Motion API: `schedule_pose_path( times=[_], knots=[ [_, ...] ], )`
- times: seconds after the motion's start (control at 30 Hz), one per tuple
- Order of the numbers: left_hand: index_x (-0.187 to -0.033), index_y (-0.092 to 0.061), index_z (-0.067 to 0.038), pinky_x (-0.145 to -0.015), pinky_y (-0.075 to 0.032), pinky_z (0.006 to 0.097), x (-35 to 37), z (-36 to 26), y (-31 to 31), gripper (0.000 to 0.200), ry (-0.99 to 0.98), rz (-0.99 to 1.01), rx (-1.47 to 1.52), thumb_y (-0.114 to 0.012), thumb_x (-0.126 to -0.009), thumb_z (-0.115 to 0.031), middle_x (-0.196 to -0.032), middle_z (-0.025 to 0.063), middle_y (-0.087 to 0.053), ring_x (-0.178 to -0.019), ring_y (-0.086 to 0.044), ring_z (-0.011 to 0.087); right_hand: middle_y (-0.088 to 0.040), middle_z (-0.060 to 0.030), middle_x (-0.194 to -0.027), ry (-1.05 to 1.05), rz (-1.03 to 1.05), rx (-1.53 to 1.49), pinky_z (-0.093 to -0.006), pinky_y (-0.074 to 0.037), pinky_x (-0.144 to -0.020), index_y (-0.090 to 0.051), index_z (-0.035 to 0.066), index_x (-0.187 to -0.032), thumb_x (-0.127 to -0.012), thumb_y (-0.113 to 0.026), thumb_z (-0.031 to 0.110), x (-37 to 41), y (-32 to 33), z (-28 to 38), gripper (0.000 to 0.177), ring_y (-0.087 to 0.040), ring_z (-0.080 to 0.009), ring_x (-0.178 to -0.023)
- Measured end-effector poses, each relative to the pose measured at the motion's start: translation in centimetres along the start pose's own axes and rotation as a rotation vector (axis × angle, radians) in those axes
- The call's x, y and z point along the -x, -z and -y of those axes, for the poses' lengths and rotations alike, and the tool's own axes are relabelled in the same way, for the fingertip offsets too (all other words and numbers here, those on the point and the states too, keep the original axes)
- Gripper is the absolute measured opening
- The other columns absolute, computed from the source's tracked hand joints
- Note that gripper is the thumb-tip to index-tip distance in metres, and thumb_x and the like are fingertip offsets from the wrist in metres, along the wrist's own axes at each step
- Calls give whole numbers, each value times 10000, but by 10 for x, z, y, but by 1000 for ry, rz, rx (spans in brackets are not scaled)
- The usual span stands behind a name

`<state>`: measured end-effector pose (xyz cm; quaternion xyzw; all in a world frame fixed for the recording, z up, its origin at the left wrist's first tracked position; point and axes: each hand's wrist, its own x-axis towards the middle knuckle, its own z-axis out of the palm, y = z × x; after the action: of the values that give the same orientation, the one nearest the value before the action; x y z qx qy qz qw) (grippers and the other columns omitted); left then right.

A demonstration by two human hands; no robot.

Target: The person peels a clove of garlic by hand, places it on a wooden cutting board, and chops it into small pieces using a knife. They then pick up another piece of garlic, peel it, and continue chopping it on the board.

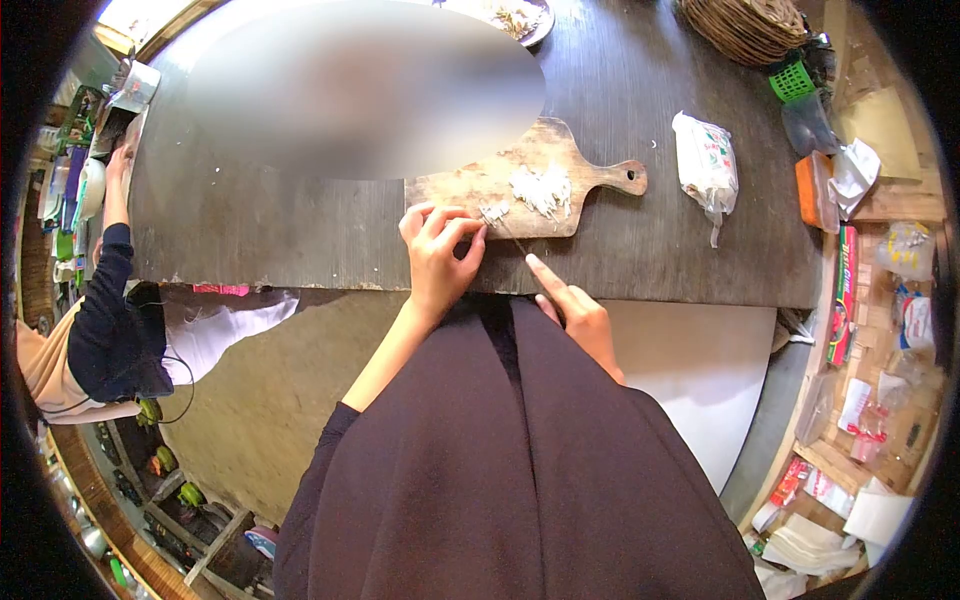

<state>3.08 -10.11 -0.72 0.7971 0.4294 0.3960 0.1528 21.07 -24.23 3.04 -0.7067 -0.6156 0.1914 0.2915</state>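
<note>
A wooden cutting board (450, 192) with a handle lies near the front edge of the dark table. On it is a pile of chopped white pieces (541, 190), and a smaller heap (494, 211) sits beside my left hand (440, 252). The fingers of that hand are curled together at the board's front edge; what they pinch, if anything, is too small to name. My right hand (577, 318) is closed around a knife (515, 240), index finger stretched along it, blade pointing at the small heap. The knife's handle is hidden in the palm.
A white plastic packet (706, 165) lies right of the board on the table (300, 235). A plate (540, 25) and a woven stack (745, 28) are at the back. Another person (115, 330) reaches along the left edge. Shelves (885, 207) with packages stand right.
</note>
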Motion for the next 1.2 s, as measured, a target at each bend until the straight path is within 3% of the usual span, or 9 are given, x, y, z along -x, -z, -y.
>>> schedule_pose_path(
  times=[0.13, 0.27, 0.33, 0.53, 0.67, 0.73, 1.0, 1.2],
  knots=[
    [-958, -764, -167, -1020, -360, 470, -1, -9, 0, 162, 6, 22, -63, -807, -802, -159, -1054, 9, -666, -1134, -531, 318, -673, -152, -842, -82, 28, -129, -432, -554, -690, -551, 321, -1503, -961, -685, 163, -7, 25, -6, 580, -670, -336, -722],
    [-1031, -772, -207, -1027, -336, 479, -10, -24, 2, 207, -27, 71, -147, -789, -824, -197, -1084, 5, -645, -1134, -522, 311, -716, -230, -1000, -17, -42, -234, -441, -544, -800, -589, 217, -1477, -958, -650, 98, -9, 40, -10, 536, -681, -394, -840],
    [-1094, -770, -236, -1040, -317, 484, -15, -27, -1, 259, -56, 120, -167, -778, -836, -217, -1112, 2, -637, -1141, -519, 304, -679, -175, -1338, -89, 17, -236, -370, -543, -939, -600, 86, -1439, -952, -631, 22, -9, 46, -11, 492, -712, -360, -1106],
    [-1105, -770, -242, -1045, -309, 472, -27, -21, 4, 282, -49, 50, -161, -785, -825, -215, -1145, 3, -648, -1169, -521, 295, -666, -167, -1377, -72, -34, -321, -360, -517, -1009, -590, 38, -1435, -960, -614, 4, -11, 52, -16, 477, -684, -330, -1208],
    [-998, -789, -187, -1022, -351, 441, -28, 2, 18, 176, 2, -20, -204, -805, -826, -153, -1119, 19, -674, -1155, -530, 274, -661, -158, -1391, -109, -52, -348, -351, -513, -1016, -579, 36, -1447, -964, -610, 6, -13, 57, -21, 485, -686, -308, -1210],
    [-1012, -784, -179, -1019, -358, 438, -34, 11, 25, 184, 16, -28, -229, -802, -829, -161, -1124, 25, -674, -1155, -534, 272, -682, -241, -1286, -77, -117, -335, -389, -536, -939, -568, 128, -1485, -973, -621, 73, -16, 57, -26, 518, -701, -400, -1094],
    [-1200, -721, -180, -1013, -368, 456, -88, 53, 18, 389, 34, 22, -444, -778, -831, -288, -1180, 57, -622, -1190, -525, 279, -706, -253, -1176, -86, -22, -307, -409, -547, -892, -526, 159, -1522, -968, -641, 104, -32, 62, -21, 568, -715, -411, -1008],
    [-1074, -771, -176, -970, -357, 450, -102, 61, 17, 283, -30, 84, -510, -764, -848, -345, -1129, 43, -626, -1138, -534, 259, -715, -246, -1111, 41, 72, -308, -451, -556, -855, -548, 182, -1494, -963, -661, 165, -34, 48, -19, 543, -701, -422, -957]
  ],
)
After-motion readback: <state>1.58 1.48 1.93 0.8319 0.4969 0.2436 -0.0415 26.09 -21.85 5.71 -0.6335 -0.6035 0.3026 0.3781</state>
